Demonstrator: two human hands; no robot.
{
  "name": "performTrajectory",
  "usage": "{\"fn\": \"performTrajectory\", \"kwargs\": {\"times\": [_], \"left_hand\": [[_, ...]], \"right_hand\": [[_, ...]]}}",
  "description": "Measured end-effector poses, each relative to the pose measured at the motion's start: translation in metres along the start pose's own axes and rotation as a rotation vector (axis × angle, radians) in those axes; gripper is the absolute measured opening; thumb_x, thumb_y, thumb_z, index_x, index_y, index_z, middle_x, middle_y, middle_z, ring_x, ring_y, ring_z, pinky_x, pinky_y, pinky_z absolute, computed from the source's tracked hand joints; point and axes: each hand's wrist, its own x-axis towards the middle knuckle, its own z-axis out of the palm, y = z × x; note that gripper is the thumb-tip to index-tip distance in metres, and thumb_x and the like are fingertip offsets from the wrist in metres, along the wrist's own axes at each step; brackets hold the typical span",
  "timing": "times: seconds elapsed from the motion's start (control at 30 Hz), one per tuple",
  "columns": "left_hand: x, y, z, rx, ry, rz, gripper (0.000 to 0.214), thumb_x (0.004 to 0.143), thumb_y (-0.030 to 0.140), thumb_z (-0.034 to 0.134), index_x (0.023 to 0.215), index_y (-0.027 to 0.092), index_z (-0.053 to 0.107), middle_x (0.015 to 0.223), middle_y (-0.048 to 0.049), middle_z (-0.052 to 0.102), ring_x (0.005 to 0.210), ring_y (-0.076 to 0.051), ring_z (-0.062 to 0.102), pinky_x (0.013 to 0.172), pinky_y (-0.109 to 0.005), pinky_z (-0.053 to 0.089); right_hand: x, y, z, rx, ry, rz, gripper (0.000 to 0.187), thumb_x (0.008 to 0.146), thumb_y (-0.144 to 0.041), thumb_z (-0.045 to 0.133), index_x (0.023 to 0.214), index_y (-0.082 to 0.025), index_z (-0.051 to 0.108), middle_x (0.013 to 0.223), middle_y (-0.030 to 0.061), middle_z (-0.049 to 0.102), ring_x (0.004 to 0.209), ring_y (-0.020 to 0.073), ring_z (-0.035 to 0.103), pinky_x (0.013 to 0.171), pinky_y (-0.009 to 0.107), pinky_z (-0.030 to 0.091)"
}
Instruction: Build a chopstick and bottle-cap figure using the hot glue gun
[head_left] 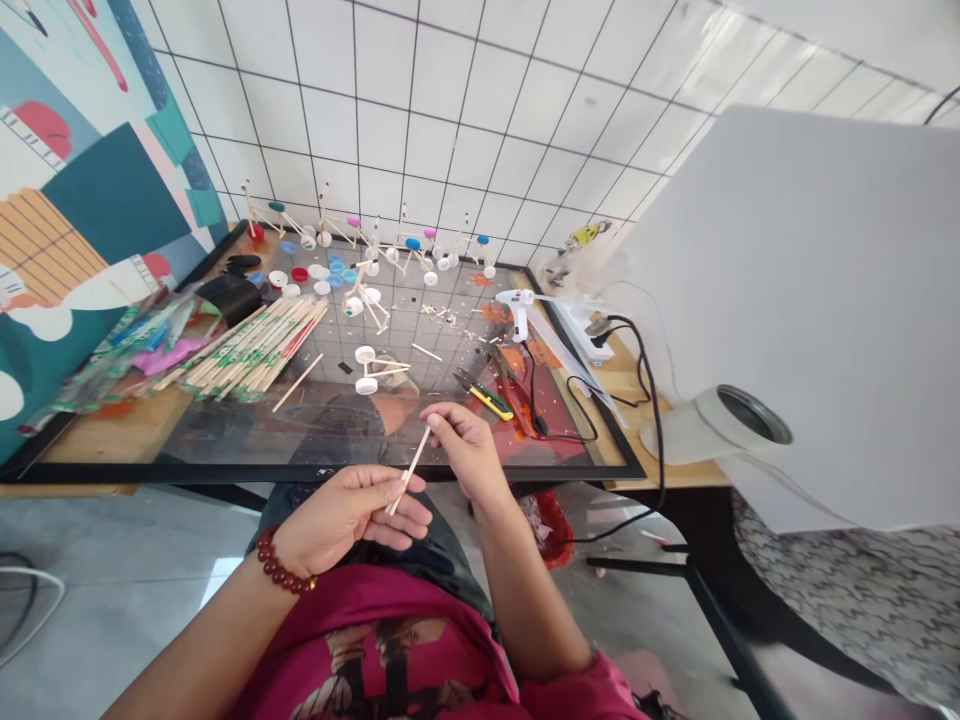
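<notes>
Glass tabletop (247, 430) ahead; fingers of left hand (345, 515) and right hand (466, 445) pinch one stick (412, 466), its ends hidden.

The grip of the left hand (352, 515) covers part of the stick (412, 462) — at twelve o'clock, the cap-and-stick figures (412, 243) are too small to tell apart.

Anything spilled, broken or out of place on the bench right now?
Small wood offcuts lie scattered over the glass top beside the glue gun, and loose bottle caps sit near the wall. The stick pinched between left hand and right hand looks whole.
</notes>
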Motion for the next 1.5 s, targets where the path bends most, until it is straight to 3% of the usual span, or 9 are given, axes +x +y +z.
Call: {"fn": "performTrajectory", "kwargs": {"times": [0.23, 0.43, 0.6, 0.77, 0.9, 1.0, 1.17, 1.33, 1.5], "left_hand": [[0.005, -0.004, 0.003, -0.009, 0.099, 0.099, 0.047, 0.068, 0.048, 0.099, 0.092, 0.014, 0.079, 0.08, -0.0124, 0.083, 0.071, -0.021, 0.08, 0.065, -0.027, 0.062], [0.01, -0.003, 0.007, 0.035, 0.11, 0.152, 0.04, 0.072, 0.045, 0.097, 0.09, 0.014, 0.079, 0.08, -0.0123, 0.083, 0.07, -0.021, 0.08, 0.064, -0.027, 0.062], [0.014, -0.003, 0.01, 0.03, 0.14, 0.187, 0.049, 0.063, 0.052, 0.101, 0.085, 0.014, 0.08, 0.076, -0.0122, 0.082, 0.067, -0.021, 0.079, 0.061, -0.026, 0.063], [0.016, 0.012, 0.0, -0.075, 0.245, 0.318, 0.055, 0.051, 0.052, 0.105, 0.084, 0.015, 0.081, 0.075, -0.0105, 0.082, 0.066, -0.022, 0.079, 0.061, -0.026, 0.065], [0.021, 0.026, -0.005, -0.173, 0.3, 0.422, 0.057, 0.044, 0.046, 0.109, 0.083, 0.015, 0.081, 0.074, -0.0089, 0.082, 0.067, -0.022, 0.08, 0.059, -0.025, 0.066], [0.025, 0.027, -0.004, -0.191, 0.307, 0.446, 0.058, 0.043, 0.047, 0.109, 0.082, 0.016, 0.08, 0.074, -0.0079, 0.082, 0.067, -0.021, 0.08, 0.059, -0.025, 0.066], [0.032, 0.017, -0.008, -0.119, 0.289, 0.464, 0.056, 0.052, 0.051, 0.105, 0.088, 0.015, 0.081, 0.079, -0.0092, 0.084, 0.068, -0.021, 0.079, 0.061, -0.026, 0.066], [0.037, 0.012, -0.016, -0.122, 0.294, 0.5, 0.055, 0.057, 0.051, 0.104, 0.091, 0.015, 0.082, 0.082, -0.0107, 0.084, 0.068, -0.02, 0.079, 0.062, -0.026, 0.066], [0.037, 0.013, -0.015, -0.134, 0.3, 0.513, 0.055, 0.056, 0.051, 0.104, 0.09, 0.014, 0.082, 0.081, -0.011, 0.084, 0.067, -0.02, 0.079, 0.061, -0.026, 0.066]], "right_hand": [[-0.01, -0.003, -0.004, 0.127, 0.03, 0.06, 0.043, 0.081, -0.056, 0.081, 0.108, -0.023, 0.078, 0.085, 0.0005, 0.073, 0.067, 0.0135, 0.059, 0.069, 0.028, 0.053], [-0.021, -0.009, 0.003, 0.053, -0.235, 0.071, 0.039, 0.082, -0.059, 0.083, 0.078, -0.021, 0.075, 0.072, 0.0002, 0.068, 0.07, 0.0161, 0.063, 0.073, 0.031, 0.054], [-0.022, -0.008, 0.009, -0.047, -0.224, 0.016, 0.036, 0.088, -0.055, 0.078, 0.074, -0.022, 0.072, 0.073, -0.0003, 0.067, 0.069, 0.0153, 0.063, 0.07, 0.029, 0.053], [-0.005, -0.015, -0.062, -0.589, 0.133, -0.259, 0.012, 0.09, -0.029, 0.073, 0.097, -0.022, 0.079, 0.099, 0.0075, 0.077, 0.089, 0.0217, 0.071, 0.084, 0.034, 0.056], [0.022, -0.024, -0.124, -1.154, 0.188, -0.022, 0.016, 0.093, -0.018, 0.064, 0.1, -0.018, 0.079, 0.101, 0.0101, 0.079, 0.092, 0.0218, 0.073, 0.088, 0.033, 0.056], [0.048, -0.027, -0.129, -1.326, 0.142, 0.112, 0.027, 0.099, -0.025, 0.062, 0.119, -0.014, 0.077, 0.119, 0.016, 0.079, 0.109, 0.0243, 0.073, 0.097, 0.034, 0.054], [0.081, -0.03, -0.11, -1.379, 0.126, 0.291, 0.037, 0.09, -0.038, 0.072, 0.112, -0.009, 0.078, 0.124, 0.0273, 0.076, 0.12, 0.0385, 0.071, 0.098, 0.041, 0.053], [0.097, -0.034, -0.12, -1.245, 0.123, 0.386, 0.025, 0.086, -0.038, 0.072, 0.09, -0.015, 0.078, 0.105, 0.0201, 0.081, 0.116, 0.0365, 0.073, 0.096, 0.036, 0.052], [0.107, -0.043, -0.146, -0.913, 0.231, 0.326, 0.03, 0.094, -0.04, 0.05, 0.08, -0.02, 0.066, 0.078, 0.0094, 0.072, 0.092, 0.0285, 0.072, 0.081, 0.034, 0.053]]}}
